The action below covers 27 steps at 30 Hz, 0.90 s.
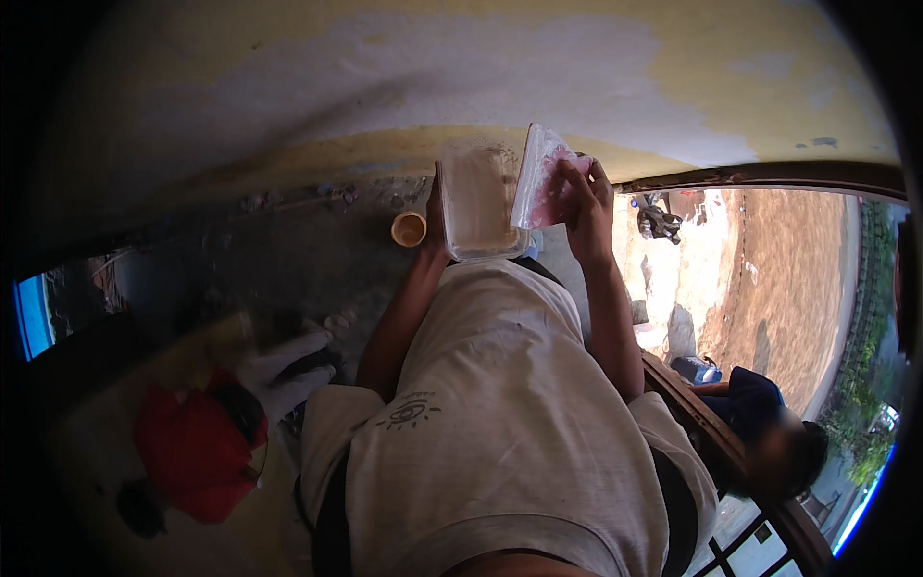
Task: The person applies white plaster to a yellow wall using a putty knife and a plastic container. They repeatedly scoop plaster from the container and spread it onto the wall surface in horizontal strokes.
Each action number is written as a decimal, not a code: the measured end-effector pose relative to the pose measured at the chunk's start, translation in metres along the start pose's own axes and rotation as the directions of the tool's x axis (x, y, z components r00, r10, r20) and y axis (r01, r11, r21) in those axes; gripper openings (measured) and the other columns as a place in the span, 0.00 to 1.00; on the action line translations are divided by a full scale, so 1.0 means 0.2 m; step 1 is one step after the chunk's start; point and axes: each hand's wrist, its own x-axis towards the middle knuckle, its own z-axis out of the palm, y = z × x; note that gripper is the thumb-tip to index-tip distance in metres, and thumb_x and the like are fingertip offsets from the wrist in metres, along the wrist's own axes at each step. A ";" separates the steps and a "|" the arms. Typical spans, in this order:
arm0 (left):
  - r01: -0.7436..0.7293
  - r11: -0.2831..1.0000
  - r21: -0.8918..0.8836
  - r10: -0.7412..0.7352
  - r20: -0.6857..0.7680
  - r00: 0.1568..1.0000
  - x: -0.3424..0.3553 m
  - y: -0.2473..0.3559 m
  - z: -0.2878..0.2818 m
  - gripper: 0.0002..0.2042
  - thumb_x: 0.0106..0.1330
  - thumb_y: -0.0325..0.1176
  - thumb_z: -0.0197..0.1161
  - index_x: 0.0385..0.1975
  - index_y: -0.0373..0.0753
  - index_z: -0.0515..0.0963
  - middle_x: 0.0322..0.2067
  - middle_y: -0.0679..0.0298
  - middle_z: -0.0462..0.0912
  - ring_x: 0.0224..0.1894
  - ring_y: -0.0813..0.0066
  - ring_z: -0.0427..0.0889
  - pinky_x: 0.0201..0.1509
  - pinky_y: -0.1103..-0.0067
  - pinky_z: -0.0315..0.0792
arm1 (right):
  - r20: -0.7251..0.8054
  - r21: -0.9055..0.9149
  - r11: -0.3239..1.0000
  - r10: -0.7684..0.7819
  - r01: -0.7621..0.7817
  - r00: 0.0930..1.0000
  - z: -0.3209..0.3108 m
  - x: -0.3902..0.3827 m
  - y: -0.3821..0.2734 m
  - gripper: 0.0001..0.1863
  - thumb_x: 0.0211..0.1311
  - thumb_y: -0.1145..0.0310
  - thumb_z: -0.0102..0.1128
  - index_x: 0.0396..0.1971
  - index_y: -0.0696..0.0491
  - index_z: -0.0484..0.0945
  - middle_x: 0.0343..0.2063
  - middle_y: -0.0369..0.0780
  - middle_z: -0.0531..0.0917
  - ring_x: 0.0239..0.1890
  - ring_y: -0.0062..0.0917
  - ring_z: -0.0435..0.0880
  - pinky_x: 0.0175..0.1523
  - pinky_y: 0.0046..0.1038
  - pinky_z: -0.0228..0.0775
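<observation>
Left hand (435,207), raised, gripped the clear tub (478,200) while the right hand (586,197) pinched what looked like a pink-filled bag (540,178).

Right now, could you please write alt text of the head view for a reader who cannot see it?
A person's left hand holds a clear plastic box while the right hand holds its lid beside it. A small orange cup sits on the grey ledge nearby.

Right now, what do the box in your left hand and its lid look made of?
Box: clear, slightly cloudy rigid plastic, apparently; the wall shows through. Lid in the right hand: thin translucent plastic, pink showing through, probably glossy.
</observation>
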 end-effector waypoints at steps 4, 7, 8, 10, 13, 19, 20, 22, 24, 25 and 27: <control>-0.010 0.992 -0.128 0.007 -0.026 1.000 0.03 0.03 0.01 0.37 0.75 0.66 0.43 0.71 0.40 0.65 0.59 0.50 0.79 0.56 0.52 0.83 0.59 0.55 0.79 | 0.001 0.024 0.998 0.064 -0.064 0.998 -0.04 -0.01 0.05 0.07 0.69 0.67 0.65 0.40 0.51 0.76 0.28 0.29 0.79 0.21 0.09 0.74 0.25 0.15 0.66; -0.090 0.994 -0.058 0.085 -0.085 0.993 0.05 0.02 0.07 0.38 0.74 0.67 0.44 0.71 0.39 0.64 0.61 0.48 0.77 0.59 0.50 0.81 0.63 0.54 0.76 | -0.088 0.007 1.000 0.010 -0.009 0.996 -0.06 0.00 0.15 0.09 0.68 0.65 0.67 0.40 0.50 0.76 0.25 0.28 0.78 0.18 0.07 0.71 0.23 0.14 0.63; -0.107 0.994 0.007 0.107 -0.126 0.986 0.06 0.02 0.10 0.39 0.74 0.67 0.44 0.71 0.39 0.64 0.61 0.47 0.77 0.60 0.49 0.80 0.65 0.54 0.75 | -0.095 -0.007 1.000 0.007 -0.008 0.995 -0.06 0.00 0.17 0.09 0.68 0.65 0.67 0.40 0.50 0.76 0.24 0.28 0.78 0.18 0.07 0.70 0.22 0.14 0.62; -0.108 0.959 0.262 0.179 -0.267 0.947 0.07 0.02 0.18 0.39 0.74 0.67 0.45 0.71 0.38 0.64 0.62 0.47 0.76 0.61 0.49 0.79 0.67 0.54 0.73 | -0.100 -0.035 0.999 0.012 -0.015 0.995 -0.04 -0.02 0.20 0.10 0.67 0.64 0.68 0.41 0.50 0.76 0.22 0.28 0.77 0.16 0.07 0.69 0.20 0.14 0.60; -0.114 0.936 0.334 0.230 -0.334 0.914 0.07 0.03 0.18 0.39 0.73 0.67 0.46 0.71 0.38 0.64 0.62 0.48 0.77 0.63 0.51 0.78 0.67 0.56 0.74 | -0.106 -0.062 0.997 0.036 -0.042 0.994 0.03 -0.06 0.20 0.11 0.67 0.63 0.68 0.40 0.50 0.75 0.21 0.27 0.76 0.15 0.07 0.67 0.17 0.15 0.56; -0.105 0.951 0.292 0.202 -0.323 0.925 0.03 0.03 0.12 0.38 0.73 0.67 0.47 0.68 0.40 0.68 0.60 0.55 0.78 0.61 0.56 0.80 0.65 0.59 0.75 | -0.121 -0.118 0.993 0.011 -0.025 0.993 0.03 -0.07 0.25 0.12 0.68 0.62 0.69 0.37 0.50 0.74 0.19 0.26 0.73 0.14 0.06 0.62 0.17 0.16 0.52; -0.110 0.951 0.289 0.206 -0.329 0.922 0.02 0.03 0.09 0.37 0.73 0.67 0.47 0.67 0.40 0.68 0.60 0.55 0.79 0.60 0.57 0.80 0.65 0.59 0.75 | -0.127 -0.121 0.992 0.007 -0.023 0.992 0.04 -0.08 0.25 0.12 0.68 0.62 0.69 0.37 0.50 0.74 0.19 0.26 0.72 0.14 0.06 0.62 0.17 0.16 0.51; -0.121 0.951 0.284 0.215 -0.330 0.919 0.02 0.03 0.06 0.36 0.73 0.67 0.47 0.66 0.40 0.70 0.60 0.56 0.79 0.60 0.58 0.81 0.64 0.60 0.76 | -0.153 -0.134 0.991 -0.001 -0.019 0.988 0.04 -0.07 0.27 0.11 0.68 0.62 0.69 0.36 0.49 0.74 0.19 0.25 0.72 0.14 0.06 0.61 0.17 0.16 0.51; -0.130 0.948 0.289 0.231 -0.348 0.909 0.04 0.03 0.05 0.36 0.74 0.66 0.47 0.66 0.40 0.70 0.59 0.57 0.79 0.60 0.59 0.81 0.64 0.60 0.76 | -0.150 -0.154 0.988 0.002 -0.025 0.989 0.03 -0.06 0.27 0.12 0.68 0.62 0.69 0.36 0.51 0.74 0.20 0.26 0.72 0.17 0.07 0.64 0.19 0.17 0.54; -0.137 0.946 0.293 0.241 -0.356 0.903 0.05 0.03 0.06 0.36 0.74 0.66 0.46 0.66 0.40 0.70 0.59 0.57 0.79 0.60 0.59 0.81 0.64 0.61 0.76 | -0.135 -0.166 0.986 0.010 -0.032 0.991 0.01 -0.05 0.27 0.13 0.67 0.61 0.69 0.37 0.52 0.75 0.22 0.27 0.74 0.19 0.08 0.67 0.21 0.17 0.58; -0.155 0.950 0.273 0.244 -0.331 0.912 0.06 0.03 0.08 0.32 0.76 0.61 0.44 0.64 0.39 0.71 0.58 0.57 0.79 0.59 0.59 0.81 0.64 0.61 0.76 | -0.117 -0.182 0.983 0.008 -0.029 0.993 0.00 -0.04 0.26 0.14 0.67 0.61 0.69 0.38 0.53 0.75 0.23 0.28 0.75 0.22 0.09 0.69 0.24 0.17 0.63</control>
